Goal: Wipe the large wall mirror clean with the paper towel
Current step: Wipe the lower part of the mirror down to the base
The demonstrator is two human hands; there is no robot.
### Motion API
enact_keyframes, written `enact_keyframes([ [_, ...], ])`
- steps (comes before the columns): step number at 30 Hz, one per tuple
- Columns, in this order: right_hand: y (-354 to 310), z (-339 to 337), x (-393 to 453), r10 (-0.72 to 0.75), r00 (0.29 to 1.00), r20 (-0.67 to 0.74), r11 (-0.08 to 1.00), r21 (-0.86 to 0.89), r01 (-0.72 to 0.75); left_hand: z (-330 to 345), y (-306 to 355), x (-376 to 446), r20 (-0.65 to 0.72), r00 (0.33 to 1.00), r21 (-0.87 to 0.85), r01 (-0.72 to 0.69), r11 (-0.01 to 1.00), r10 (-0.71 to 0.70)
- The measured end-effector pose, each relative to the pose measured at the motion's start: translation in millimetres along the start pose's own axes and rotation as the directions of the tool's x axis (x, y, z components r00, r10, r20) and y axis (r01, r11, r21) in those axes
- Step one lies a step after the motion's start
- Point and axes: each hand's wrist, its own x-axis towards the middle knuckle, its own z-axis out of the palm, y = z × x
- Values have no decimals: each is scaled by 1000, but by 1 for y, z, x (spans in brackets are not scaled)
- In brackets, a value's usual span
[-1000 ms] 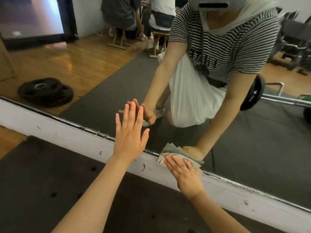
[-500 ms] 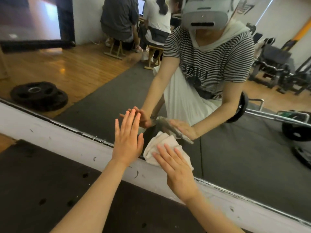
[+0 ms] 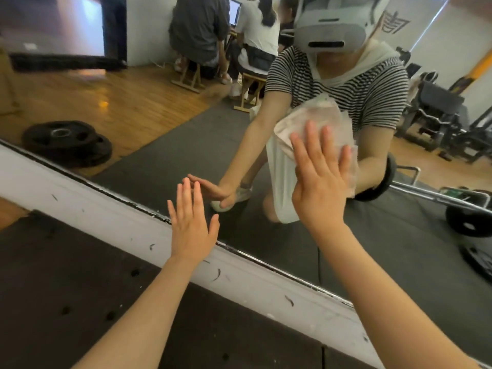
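I see my right hand [image 3: 320, 179] flat against the mirror [image 3: 149, 166], fingers straight and slightly spread, pressing the paper towel [image 3: 314, 121] onto the glass. The towel is crumpled and whitish, sticking out above and to the right of my fingertips, up around the height of the reflected striped shirt. Its far edge blurs into its own reflection, so I can't quite tell where the sheet ends.

My left hand [image 3: 190, 222] is lower and further left, also wide and flat, fingers straight and close together, holding nothing. Its fingertips rest on the glass just above the mirror's bottom edge, meeting the tips of the reflected hand, while the heel of the palm lies over the white baseboard [image 3: 80, 198] that runs diagonally under the mirror. That strip is scuffed and chipped along its top.

Below it, dark rubber floor matting [image 3: 53, 288] with small holes fills the near corner under both forearms.

In the reflection I see black weight plates [image 3: 66, 142] lying on a wooden floor at the left, a barbell [image 3: 436, 198] on the grey mat at the right, and people seated on wooden stools [image 3: 189, 78] at the back.
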Motion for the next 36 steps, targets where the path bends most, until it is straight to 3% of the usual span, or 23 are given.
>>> enact_keyframes([
  [3, -13, 20, -27, 23, 997, 71, 999, -40, -20, 5, -4, -10, 67, 997, 12, 30, 999, -30],
  [5, -25, 31, -57, -39, 980, 196, 999, -23, 44, 9, -7, -19, 113, 992, 15, 50, 999, -51],
  [9, -40, 52, -124, -195, 867, 460, 977, 14, 212, 12, -14, -32, 207, 976, 49, 63, 997, -72],
  [12, -55, 65, -163, -216, 779, 588, 972, 53, 229, 10, -22, -39, 274, 945, 109, 155, 982, -180],
  [15, -70, 67, -185, -210, 697, 686, 972, 70, 223, 8, -35, -46, 424, 872, 234, 155, 960, -244],
  [19, -68, 64, -186, -252, 692, 677, 960, 87, 265, 6, -43, -47, 506, 825, 306, 102, 946, -253],
  [22, -54, 63, -182, -305, 650, 696, 939, 108, 326, 6, -39, -45, 518, 816, 333, 86, 939, -258],
  [28, -35, 61, -169, -411, 597, 689, 888, 156, 432, 12, -34, -49, 451, 842, 265, 189, 945, -295],
  [31, -33, 58, -160, -424, 634, 647, 879, 127, 459, 16, -37, -53, 428, 825, 165, 330, 930, -368],
  [36, -29, 49, -116, -464, 737, 492, 870, 96, 483, 25, -35, -54, 420, 819, 115, 379, 918, -391],
])
